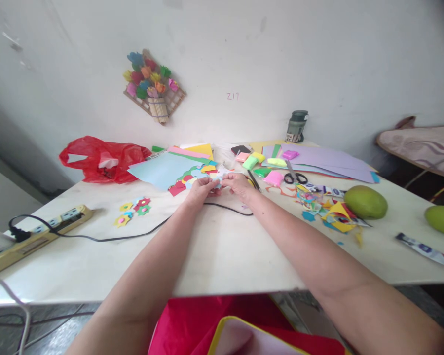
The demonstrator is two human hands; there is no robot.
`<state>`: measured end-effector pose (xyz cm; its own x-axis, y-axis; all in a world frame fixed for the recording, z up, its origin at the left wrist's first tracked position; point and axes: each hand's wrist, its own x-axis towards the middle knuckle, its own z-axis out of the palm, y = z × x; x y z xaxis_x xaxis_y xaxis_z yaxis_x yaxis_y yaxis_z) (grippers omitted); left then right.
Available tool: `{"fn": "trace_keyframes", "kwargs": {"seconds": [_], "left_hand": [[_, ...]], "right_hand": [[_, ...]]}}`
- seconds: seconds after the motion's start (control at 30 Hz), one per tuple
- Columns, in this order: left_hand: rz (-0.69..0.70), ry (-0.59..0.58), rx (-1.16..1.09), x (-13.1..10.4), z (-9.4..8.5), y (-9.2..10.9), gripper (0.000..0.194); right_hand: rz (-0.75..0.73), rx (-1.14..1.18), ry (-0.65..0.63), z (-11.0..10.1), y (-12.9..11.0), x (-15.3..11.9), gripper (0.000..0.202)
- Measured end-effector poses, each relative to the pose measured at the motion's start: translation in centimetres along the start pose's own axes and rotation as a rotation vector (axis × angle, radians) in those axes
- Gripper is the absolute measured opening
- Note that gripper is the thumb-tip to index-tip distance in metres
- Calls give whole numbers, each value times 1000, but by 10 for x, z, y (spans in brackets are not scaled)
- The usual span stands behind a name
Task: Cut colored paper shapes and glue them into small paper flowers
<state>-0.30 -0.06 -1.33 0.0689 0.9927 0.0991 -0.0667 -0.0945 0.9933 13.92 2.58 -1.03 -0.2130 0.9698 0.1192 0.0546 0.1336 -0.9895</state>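
Observation:
My left hand (201, 189) and my right hand (238, 184) meet over the middle of the table. Their fingertips pinch a small light blue paper cutout (217, 184) from both sides; its full outline is partly hidden by the fingers. Just behind and left of them lie several coloured paper cutouts (187, 178) in red, green, yellow and blue. Farther left rests a cluster of paper flowers (133, 211) with coloured centres. A black pen-like stick (254, 180) lies just right of my right hand.
A black cable (129, 238) runs from the power strip (61, 222) to below my hands. A red plastic bag (91, 153) sits back left. Scissors (295, 177), clay packets (274, 178), paper scraps (335, 212), green mangoes (365, 202) and a bottle (297, 126) are rightward.

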Motion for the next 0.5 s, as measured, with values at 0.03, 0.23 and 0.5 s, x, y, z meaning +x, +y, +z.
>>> {"fn": "trace_keyframes", "kwargs": {"seconds": [0.03, 0.23, 0.5], "left_hand": [[0, -3, 7, 0, 0, 0, 34], [-6, 12, -6, 0, 2, 0, 33], [-11, 11, -81, 2, -1, -3, 32]], "right_hand": [[2, -11, 5, 0, 0, 0, 8], [12, 34, -4, 0, -7, -5, 7], [0, 81, -1, 0, -6, -4, 11]]}}
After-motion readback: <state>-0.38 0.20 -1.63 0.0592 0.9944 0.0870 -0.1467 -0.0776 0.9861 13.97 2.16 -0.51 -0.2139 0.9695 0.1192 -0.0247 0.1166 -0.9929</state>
